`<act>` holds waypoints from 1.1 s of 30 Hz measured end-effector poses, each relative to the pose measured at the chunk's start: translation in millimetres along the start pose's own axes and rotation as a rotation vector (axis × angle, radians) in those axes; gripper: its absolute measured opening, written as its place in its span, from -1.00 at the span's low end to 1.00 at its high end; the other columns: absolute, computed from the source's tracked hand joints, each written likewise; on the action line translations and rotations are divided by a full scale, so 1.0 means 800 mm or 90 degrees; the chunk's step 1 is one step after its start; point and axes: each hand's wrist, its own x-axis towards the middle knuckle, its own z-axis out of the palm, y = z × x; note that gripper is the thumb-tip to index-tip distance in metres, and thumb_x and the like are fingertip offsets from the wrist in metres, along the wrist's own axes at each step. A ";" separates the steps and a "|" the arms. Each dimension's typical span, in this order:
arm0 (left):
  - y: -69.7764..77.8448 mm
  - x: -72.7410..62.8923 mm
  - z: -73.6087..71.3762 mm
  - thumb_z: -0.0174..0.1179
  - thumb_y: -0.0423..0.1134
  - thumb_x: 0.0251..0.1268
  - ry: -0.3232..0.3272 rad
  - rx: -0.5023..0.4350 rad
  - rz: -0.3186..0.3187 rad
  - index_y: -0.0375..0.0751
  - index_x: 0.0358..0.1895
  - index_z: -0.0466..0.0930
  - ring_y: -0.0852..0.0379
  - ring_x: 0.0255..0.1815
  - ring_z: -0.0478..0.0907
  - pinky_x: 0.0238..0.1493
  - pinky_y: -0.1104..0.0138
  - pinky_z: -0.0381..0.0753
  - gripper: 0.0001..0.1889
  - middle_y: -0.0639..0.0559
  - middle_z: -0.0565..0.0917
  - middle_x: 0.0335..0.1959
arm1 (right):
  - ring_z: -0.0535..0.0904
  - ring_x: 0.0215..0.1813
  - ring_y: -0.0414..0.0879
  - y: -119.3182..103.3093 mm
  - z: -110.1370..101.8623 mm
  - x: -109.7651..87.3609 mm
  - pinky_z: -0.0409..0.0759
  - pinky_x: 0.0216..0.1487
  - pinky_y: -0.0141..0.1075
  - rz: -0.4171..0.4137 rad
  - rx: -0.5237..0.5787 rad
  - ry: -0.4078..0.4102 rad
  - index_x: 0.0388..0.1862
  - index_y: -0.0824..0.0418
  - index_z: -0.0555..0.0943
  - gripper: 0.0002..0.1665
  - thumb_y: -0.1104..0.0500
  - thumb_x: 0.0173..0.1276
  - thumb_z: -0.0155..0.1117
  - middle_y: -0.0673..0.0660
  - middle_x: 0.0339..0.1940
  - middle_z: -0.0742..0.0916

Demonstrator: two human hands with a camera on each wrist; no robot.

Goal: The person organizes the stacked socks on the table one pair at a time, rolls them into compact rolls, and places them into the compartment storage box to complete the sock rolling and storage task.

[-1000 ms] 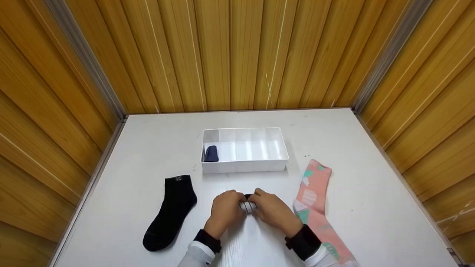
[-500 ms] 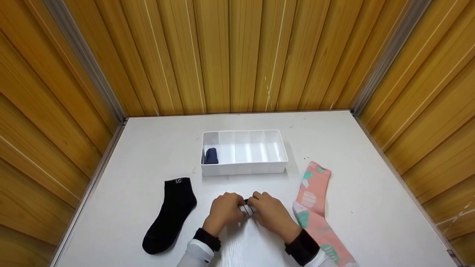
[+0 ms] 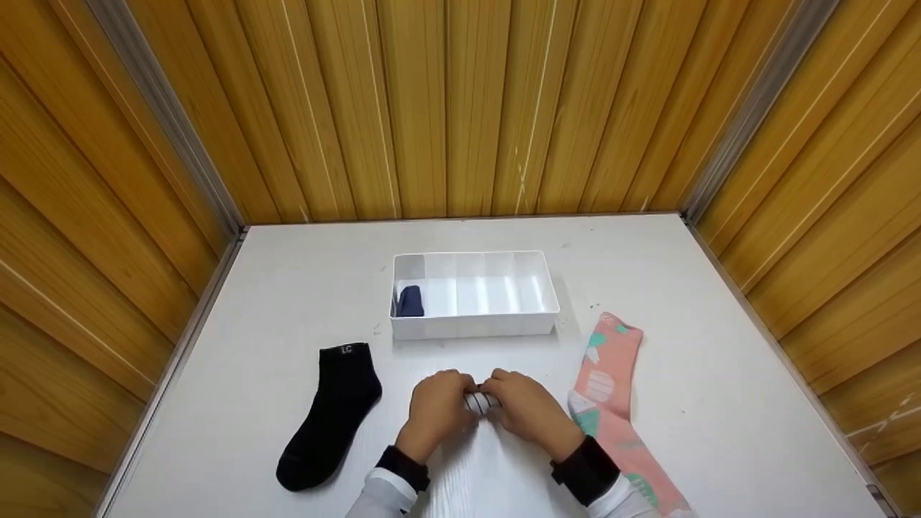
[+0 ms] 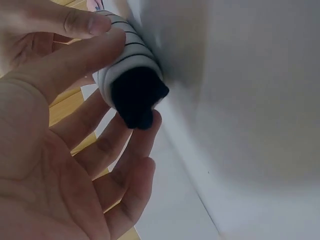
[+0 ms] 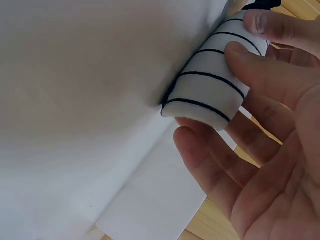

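Note:
Between both hands is a rolled-up striped sock [image 3: 478,403], white with thin dark lines, close to the tabletop in front of the box. My left hand [image 3: 440,409] grips one end of the roll with thumb and fingers; a dark navy part [image 4: 137,95] pokes out of that end in the left wrist view. My right hand [image 3: 531,411] pinches the other side, its thumb on top and its fingers behind the striped roll [image 5: 210,75]. Fingers cover much of the sock in the head view.
A white divided box [image 3: 475,327] stands beyond the hands, with a folded navy sock [image 3: 411,301] in its leftmost compartment. A black sock [image 3: 332,414] lies flat at the left. At the right lies a pink patterned sock [image 3: 611,403], partly behind the right forearm.
The hands stay in nearly the same place on the striped roll. The dark part seen between the fingers earlier is now mostly out of sight in the head view.

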 end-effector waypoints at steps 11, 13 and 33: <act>-0.012 0.010 -0.006 0.48 -0.21 -0.13 -0.064 -0.060 -0.023 0.02 -0.30 0.85 0.15 -0.40 0.64 -0.43 0.26 0.52 -0.79 0.18 0.79 -0.38 | 0.53 -0.12 -0.07 -0.007 0.008 -0.001 0.51 -0.24 -0.25 -0.025 -0.139 0.069 -0.09 0.03 0.62 -0.53 0.09 0.04 0.65 -0.04 -0.16 0.65; -0.014 0.011 -0.007 0.47 -0.21 -0.12 -0.075 -0.076 -0.025 0.02 -0.30 0.85 0.18 -0.43 0.59 -0.44 0.27 0.50 -0.79 0.18 0.78 -0.38 | 0.52 -0.13 -0.08 -0.008 0.008 0.000 0.48 -0.27 -0.27 -0.028 -0.148 0.075 -0.11 0.02 0.63 -0.56 0.09 0.05 0.64 -0.04 -0.18 0.66; -0.014 0.007 0.002 0.53 -0.14 -0.07 -0.014 -0.053 -0.015 -0.04 -0.17 0.81 0.19 -0.38 0.57 -0.34 0.29 0.52 -0.69 0.15 0.66 -0.37 | 0.60 -0.15 -0.12 0.000 0.011 0.007 0.65 -0.14 -0.28 -0.013 -0.051 0.050 -0.02 0.13 0.73 -0.64 0.24 0.17 0.52 -0.02 -0.17 0.75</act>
